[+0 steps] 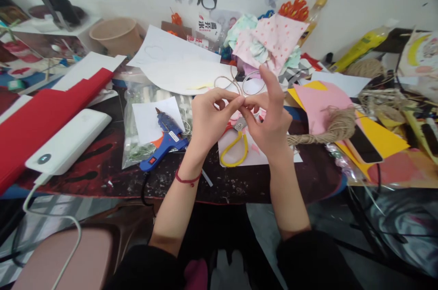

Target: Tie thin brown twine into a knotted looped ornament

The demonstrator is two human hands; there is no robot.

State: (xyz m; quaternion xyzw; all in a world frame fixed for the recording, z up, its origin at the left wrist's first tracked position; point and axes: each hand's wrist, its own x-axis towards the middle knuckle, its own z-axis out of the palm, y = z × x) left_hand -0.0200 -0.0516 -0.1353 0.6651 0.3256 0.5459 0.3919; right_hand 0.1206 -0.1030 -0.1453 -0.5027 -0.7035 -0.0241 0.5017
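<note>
Over the middle of the table, my left hand [212,114] and my right hand [270,119] meet at the fingertips. My left thumb and forefinger pinch a thin piece of twine [236,83], whose loops stick up beyond the fingers. My right thumb pinches at the same spot against fingers partly hidden, while its forefinger points up. The exact crossing of the twine is covered by my fingertips. Below the hands lie scissors [235,155] with a yellow and a red handle, on white paper [270,155] with pink scraps. Left of them rests a blue glue gun [167,137].
A twine bundle [337,126] lies right, beside pink paper [321,100], yellow paper [390,137] and a phone [362,144]. At left are a white power bank [73,139] with a cable and red sheets [44,121]. Patterned cloth [273,39] is heaped behind.
</note>
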